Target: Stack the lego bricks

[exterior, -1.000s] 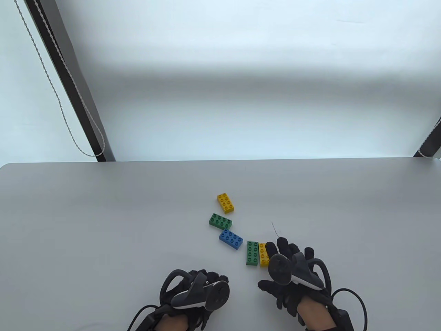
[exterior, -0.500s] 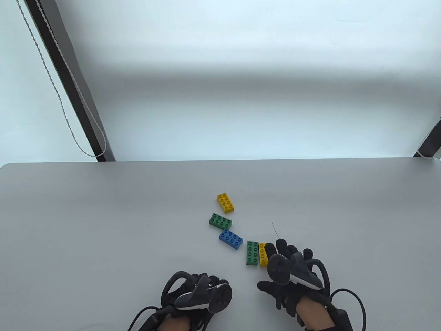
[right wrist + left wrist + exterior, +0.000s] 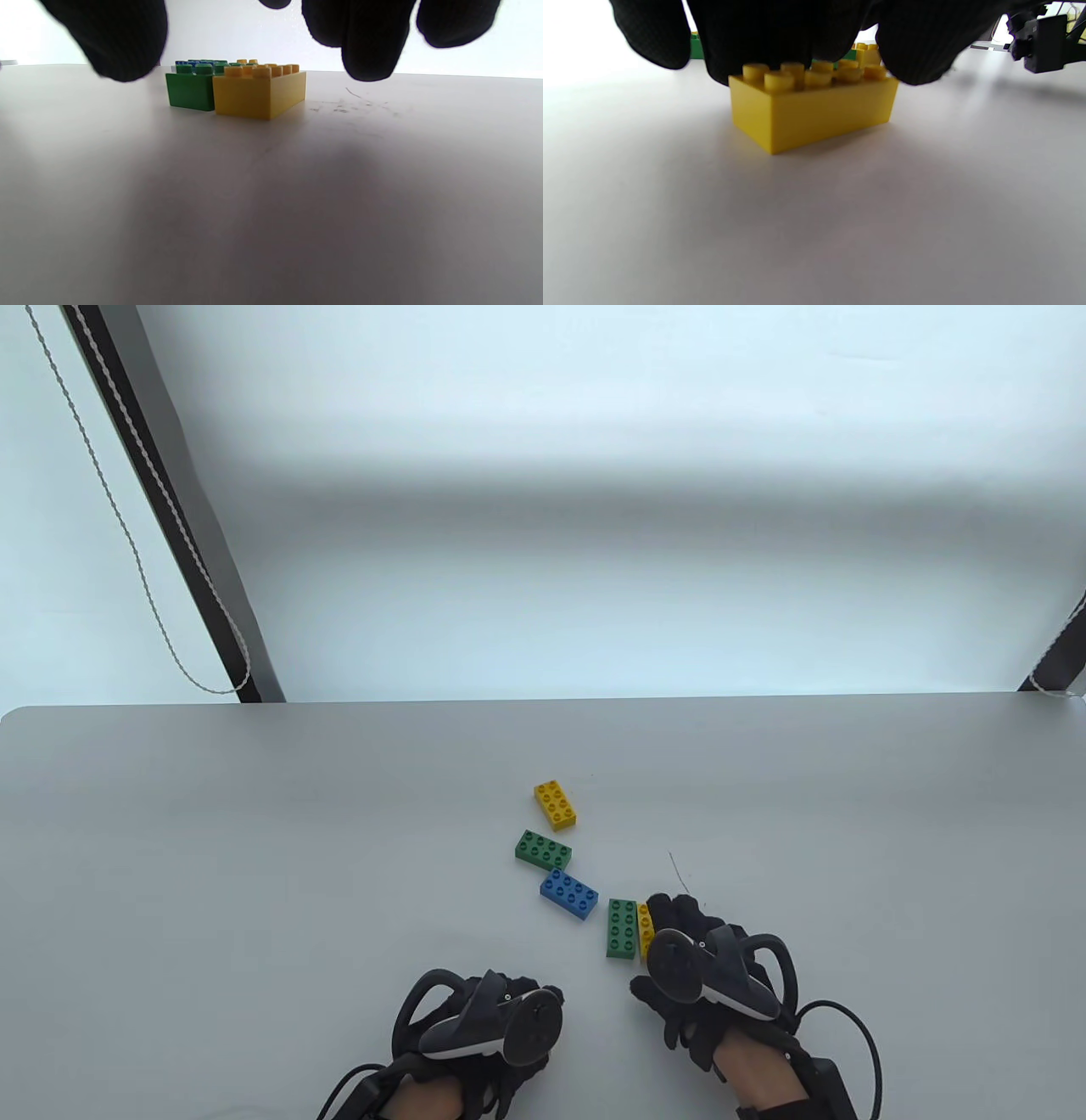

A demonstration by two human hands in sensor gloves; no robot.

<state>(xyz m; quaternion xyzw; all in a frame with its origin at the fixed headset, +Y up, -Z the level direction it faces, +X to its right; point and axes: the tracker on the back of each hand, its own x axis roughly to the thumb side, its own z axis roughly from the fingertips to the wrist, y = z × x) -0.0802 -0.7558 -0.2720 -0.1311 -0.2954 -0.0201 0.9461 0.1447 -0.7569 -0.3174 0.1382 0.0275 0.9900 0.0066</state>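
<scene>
Left hand, black sensor glove, sits low on the grey table near the bottom edge. In the left wrist view its fingers rest on the studs of a yellow plastic two-by-four lego brick standing flat on the table. Whether they press or only touch, I cannot tell. My guess: it steadies this brick as the stack's base.

Right hand hovers over a second yellow plastic brick, which lies touching a green plastic brick on its left. The fingers are spread and released, above and to either side of the pair, grasping nothing. The posture suggests a pinch across the yellow brick's long sides is coming.

Further up the table: a blue brick, a second green brick touching its corner, and a third yellow brick apart.

Nothing is stacked yet. Risk: the adjacent green brick leaves little room for a finger on that side.
</scene>
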